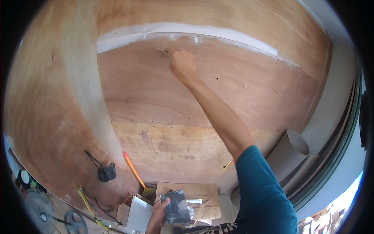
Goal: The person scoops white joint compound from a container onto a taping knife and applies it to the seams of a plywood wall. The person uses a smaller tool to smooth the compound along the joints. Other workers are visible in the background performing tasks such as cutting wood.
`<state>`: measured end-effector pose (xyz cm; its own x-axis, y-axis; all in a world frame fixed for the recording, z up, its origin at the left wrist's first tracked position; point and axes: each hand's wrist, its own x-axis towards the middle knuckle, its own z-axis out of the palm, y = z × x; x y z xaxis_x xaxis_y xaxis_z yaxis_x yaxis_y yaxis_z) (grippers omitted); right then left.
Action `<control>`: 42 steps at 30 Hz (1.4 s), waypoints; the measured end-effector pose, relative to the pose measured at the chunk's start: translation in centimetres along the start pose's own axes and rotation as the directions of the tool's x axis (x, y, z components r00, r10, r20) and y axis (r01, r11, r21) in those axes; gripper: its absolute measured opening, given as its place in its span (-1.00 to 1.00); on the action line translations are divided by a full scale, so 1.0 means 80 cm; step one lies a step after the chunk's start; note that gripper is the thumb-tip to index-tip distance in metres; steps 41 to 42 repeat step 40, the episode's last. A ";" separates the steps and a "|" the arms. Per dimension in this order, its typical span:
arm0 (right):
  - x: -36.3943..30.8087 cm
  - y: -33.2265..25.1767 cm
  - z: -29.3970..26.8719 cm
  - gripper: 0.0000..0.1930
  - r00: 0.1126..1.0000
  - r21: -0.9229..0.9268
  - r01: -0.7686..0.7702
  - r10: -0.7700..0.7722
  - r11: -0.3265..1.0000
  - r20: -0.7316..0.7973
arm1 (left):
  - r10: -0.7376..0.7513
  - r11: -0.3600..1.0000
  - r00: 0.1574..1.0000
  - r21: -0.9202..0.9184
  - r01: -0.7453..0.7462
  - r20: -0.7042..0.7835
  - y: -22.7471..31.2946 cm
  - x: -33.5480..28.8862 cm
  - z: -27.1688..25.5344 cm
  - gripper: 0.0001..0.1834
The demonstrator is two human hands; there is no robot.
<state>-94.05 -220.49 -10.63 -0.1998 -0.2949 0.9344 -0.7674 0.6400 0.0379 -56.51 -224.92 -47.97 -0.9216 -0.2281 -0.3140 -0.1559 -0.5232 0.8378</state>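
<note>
My right hand [182, 64] is raised to the plywood wall [218, 97], its fingers closed around a scraper. Only the thin blade of the scraper [163, 50] shows, nearly edge-on, left of the fist; the handle is hidden. Just above runs a curved seam with a white strip of filler [171, 28]. Several white smears lie along the strip's lower edge. Low in front of me, my left hand [156, 214] grips a dark grey flat board [177, 206] by its left edge, thumb on top. Pale smears mark that board's face.
An orange-handled broom [134, 170] leans against the wall, near a black object hanging by a cord [106, 172]. Yellow wires [226, 165] stick out of the panel. Below are cardboard [208, 190], a white box [139, 212] and a fan [41, 212]. A large brown roll [286, 150] stands at right.
</note>
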 end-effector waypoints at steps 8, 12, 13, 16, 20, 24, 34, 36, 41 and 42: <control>-0.098 0.183 -0.109 -0.57 0.975 -0.019 0.057 -0.060 0.998 -0.212 | -0.012 0.997 0.995 -0.077 0.005 -0.095 -0.029 0.001 -0.012 -0.60; -0.100 0.248 -0.136 -0.52 0.934 -0.256 0.135 -0.209 0.957 -0.290 | 0.044 0.999 0.992 -0.027 -0.047 -0.115 -0.022 -0.002 0.009 -0.63; -0.096 0.256 -0.137 -0.52 0.939 -0.272 0.130 -0.207 0.953 -0.274 | 0.077 0.997 0.988 0.013 -0.075 -0.135 -0.021 -0.002 0.016 -0.64; -0.080 0.272 -0.130 -0.52 0.949 -0.280 0.125 -0.197 0.952 -0.245 | 0.007 1.000 0.999 -0.030 -0.009 -0.048 -0.023 0.014 0.016 -0.67; -0.071 0.286 -0.119 -0.52 0.945 -0.262 0.117 -0.188 0.958 -0.268 | 0.159 0.985 0.984 0.073 -0.154 -0.075 -0.068 0.054 0.000 -0.70; -0.078 0.287 -0.114 -0.54 0.955 -0.239 0.104 -0.164 0.965 -0.248 | 0.042 0.999 0.990 0.001 -0.042 -0.138 -0.040 0.029 0.051 -0.70; -0.060 0.270 -0.117 -0.62 0.939 -0.241 0.107 -0.177 0.965 -0.295 | 0.048 0.999 0.990 0.024 -0.045 -0.136 -0.034 0.026 0.056 -0.52; -0.070 0.261 -0.118 -0.63 0.957 -0.215 0.067 -0.124 0.974 -0.261 | 0.010 0.999 0.995 0.045 -0.006 -0.096 -0.030 0.032 0.055 -0.60; -0.081 0.254 -0.144 -0.63 0.999 -0.203 0.018 -0.025 0.979 -0.033 | -0.036 0.993 0.999 0.108 0.039 -0.031 -0.024 0.028 0.077 -0.58; -0.081 0.254 -0.144 -0.63 0.999 -0.203 0.018 -0.025 0.979 -0.033 | -0.036 0.993 0.999 0.108 0.039 -0.031 -0.024 0.028 0.077 -0.58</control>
